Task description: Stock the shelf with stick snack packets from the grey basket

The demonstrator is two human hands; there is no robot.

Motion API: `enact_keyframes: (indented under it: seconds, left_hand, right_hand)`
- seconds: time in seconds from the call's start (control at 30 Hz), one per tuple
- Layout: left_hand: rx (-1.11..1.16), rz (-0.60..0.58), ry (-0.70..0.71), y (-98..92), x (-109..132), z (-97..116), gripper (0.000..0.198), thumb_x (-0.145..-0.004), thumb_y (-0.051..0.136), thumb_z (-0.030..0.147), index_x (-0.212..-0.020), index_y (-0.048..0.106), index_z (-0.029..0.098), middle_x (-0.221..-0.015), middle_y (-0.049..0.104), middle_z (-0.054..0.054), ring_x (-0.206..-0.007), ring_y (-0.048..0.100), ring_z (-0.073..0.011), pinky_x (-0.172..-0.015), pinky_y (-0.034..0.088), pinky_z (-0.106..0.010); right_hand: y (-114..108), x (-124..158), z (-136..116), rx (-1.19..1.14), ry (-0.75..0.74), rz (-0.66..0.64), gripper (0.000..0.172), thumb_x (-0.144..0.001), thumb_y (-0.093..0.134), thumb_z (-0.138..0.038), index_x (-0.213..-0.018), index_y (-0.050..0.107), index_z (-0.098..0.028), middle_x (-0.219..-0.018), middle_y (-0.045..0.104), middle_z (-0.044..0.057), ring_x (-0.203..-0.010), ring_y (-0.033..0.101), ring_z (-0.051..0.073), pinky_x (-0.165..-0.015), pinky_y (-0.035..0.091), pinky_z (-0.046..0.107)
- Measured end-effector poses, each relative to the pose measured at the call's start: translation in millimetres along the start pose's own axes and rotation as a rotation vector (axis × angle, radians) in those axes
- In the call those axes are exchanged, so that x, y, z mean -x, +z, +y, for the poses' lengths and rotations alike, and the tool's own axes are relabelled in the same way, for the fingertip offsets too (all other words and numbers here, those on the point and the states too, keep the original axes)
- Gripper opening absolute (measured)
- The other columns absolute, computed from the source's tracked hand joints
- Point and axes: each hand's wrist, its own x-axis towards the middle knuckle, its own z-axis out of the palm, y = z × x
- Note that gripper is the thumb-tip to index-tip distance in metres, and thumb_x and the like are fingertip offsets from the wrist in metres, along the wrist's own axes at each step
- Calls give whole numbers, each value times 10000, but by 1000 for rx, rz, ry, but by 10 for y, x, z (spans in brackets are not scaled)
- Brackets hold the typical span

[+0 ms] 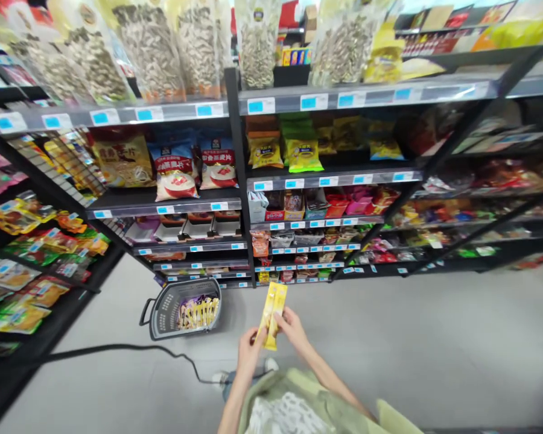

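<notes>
Two long, narrow yellow packets [279, 296] lie side by side in front of my body, above the floor. The lower left edge of the pair is pinched by my left hand [250, 345], thumb on top. From the right side, my right hand [291, 325] grips the right packet near its middle. Print on the packets is too small to read. To the left of my hands, a grey plastic basket [165, 310] stands on the floor, with several yellow and purple packets [200, 312] inside it.
Ahead rises a black shelf unit [233, 138] with bagged snacks and price tags. Another rack [40, 265] of packets runs along the left. A black cable [136, 346] crosses from the left towards my feet on the grey floor [416, 343].
</notes>
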Motion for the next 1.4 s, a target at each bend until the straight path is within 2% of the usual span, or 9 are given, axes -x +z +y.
enact_keyframes:
  seconds: [0.2, 0.33, 0.47, 0.6, 0.7, 0.83, 0.9, 1.2, 1.4]
  left_hand:
    - [-24, -97, -19, 150, -65, 91, 564, -677, 753, 685, -738, 783, 126, -697, 620, -51, -678, 507, -155, -623, 369, -251]
    - [34, -93, -73, 273, 103, 37, 575, -727, 722, 679, -830, 777, 116, -742, 651, -52, -683, 518, -140, -645, 397, -240]
    - [85, -45, -115, 273, 170, -12, 567, -719, 746, 658, -879, 759, 114, -756, 675, -53, -690, 537, -136, -648, 409, -228]
    - [113, 6, -128, 160, 103, 10, 568, -643, 803, 645, -838, 752, 114, -750, 693, -58, -693, 562, -148, -666, 428, -239]
    - [125, 13, -125, 108, 75, 31, 533, -638, 813, 618, -827, 749, 123, -753, 694, -51, -704, 567, -153, -684, 430, -245]
    - [141, -14, -124, 119, 110, 3, 484, -677, 801, 586, -823, 735, 129, -750, 670, -34, -706, 540, -144, -677, 406, -233]
    - [153, -37, -128, 137, 138, -16, 472, -687, 799, 581, -802, 722, 130, -725, 648, -24, -691, 522, -134, -665, 394, -226]
    - [193, -139, -111, 171, 189, -10, 464, -779, 755, 569, -960, 751, 142, -930, 709, -70, -841, 585, -161, -743, 438, -228]
    - [198, -113, -111, 191, 180, -71, 470, -839, 672, 605, -897, 733, 143, -891, 707, -61, -826, 595, -163, -758, 445, -237]
  right_hand:
    - [-149, 14, -65, -48, -23, 215, 492, -709, 771, -569, -979, 558, -217, -928, 712, 62, -770, 666, 203, -674, 522, 298]
    - [-71, 18, -47, -76, 4, 276, 389, -751, 738, -522, -881, 534, -217, -737, 641, -5, -583, 567, 132, -541, 439, 242]
    - [-17, -14, -63, -86, 52, 214, 414, -798, 697, -581, -804, 563, -190, -589, 548, -38, -425, 419, 80, -435, 328, 231]
    - [-6, -27, -75, -62, 103, 117, 486, -717, 812, -523, -982, 663, -145, -605, 605, -22, -423, 435, 81, -418, 318, 221]
    - [-4, -16, -89, -66, 142, 19, 459, -748, 791, -532, -914, 693, -115, -552, 594, -6, -409, 417, 78, -412, 299, 219]
    - [-18, 5, -114, -123, 163, -105, 428, -736, 814, -478, -932, 713, -111, -810, 725, 70, -429, 390, 40, -419, 305, 204]
    - [-38, 10, -108, -149, 185, -143, 433, -700, 842, -462, -921, 714, -112, -850, 732, 82, -436, 383, 32, -414, 302, 195]
    - [-71, 6, -39, -193, 242, -147, 408, -686, 854, -483, -875, 722, -147, -605, 615, -4, -443, 334, 43, -423, 332, 183]
    - [-46, 4, -59, -112, 227, -166, 365, -693, 853, -434, -866, 752, -128, -649, 671, 28, -429, 371, 42, -413, 323, 187]
